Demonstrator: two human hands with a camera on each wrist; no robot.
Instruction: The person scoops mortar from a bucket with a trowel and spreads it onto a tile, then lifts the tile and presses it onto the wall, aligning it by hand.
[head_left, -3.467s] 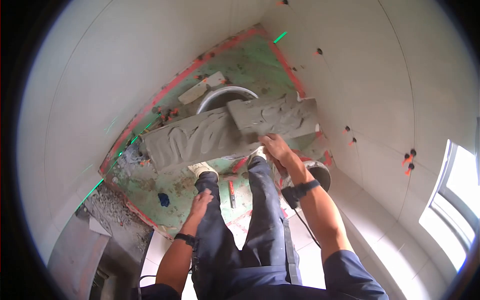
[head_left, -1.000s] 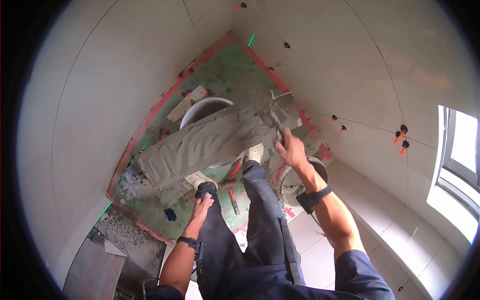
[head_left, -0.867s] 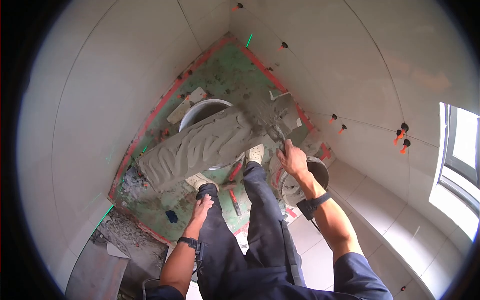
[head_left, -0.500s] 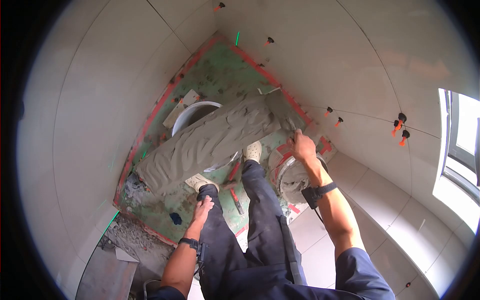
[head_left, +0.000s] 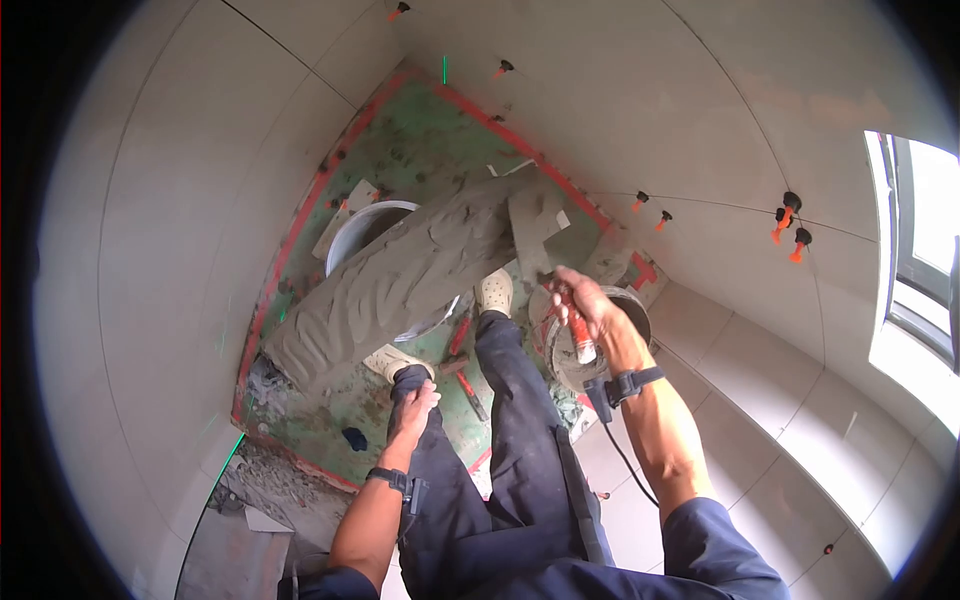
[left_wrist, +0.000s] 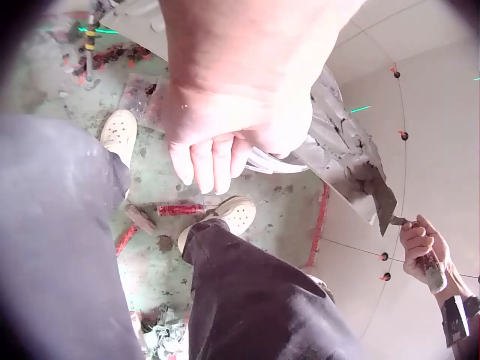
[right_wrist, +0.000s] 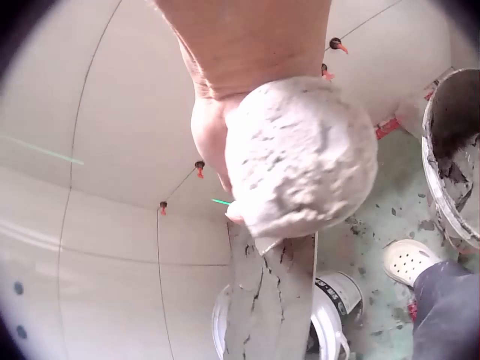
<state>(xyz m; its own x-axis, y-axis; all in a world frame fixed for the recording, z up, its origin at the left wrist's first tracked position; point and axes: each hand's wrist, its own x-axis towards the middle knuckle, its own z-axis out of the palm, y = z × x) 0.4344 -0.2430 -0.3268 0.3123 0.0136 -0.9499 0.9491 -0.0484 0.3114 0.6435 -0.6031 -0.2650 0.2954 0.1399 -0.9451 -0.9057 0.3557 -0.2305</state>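
Note:
My right hand (head_left: 595, 305) grips a trowel by its red, mortar-smeared handle (head_left: 582, 338). The trowel's grey blade (head_left: 526, 235) lies along the right end of a long tile (head_left: 400, 275) coated with ridged grey mortar. In the right wrist view, the handle's caked round end (right_wrist: 300, 161) looms close and hides most of the fingers. The tile sits across a white bucket (head_left: 348, 240). My left hand (head_left: 410, 412) hangs by the left knee with nothing in it, its fingers loosely bent in the left wrist view.
At the right stands a bucket (head_left: 640, 312) with mortar inside. A red-handled hammer (head_left: 470, 390) lies on the green floor between my feet. Behind the bucket lies a tile offcut (head_left: 340, 222). Orange-and-black clips (head_left: 788, 212) stick out of the right wall's tile joints.
The trowel has swept right along the mortar to the tile's right end, then turned, bringing its red handle into view. The head view has shifted; the left hand stays by the knee.

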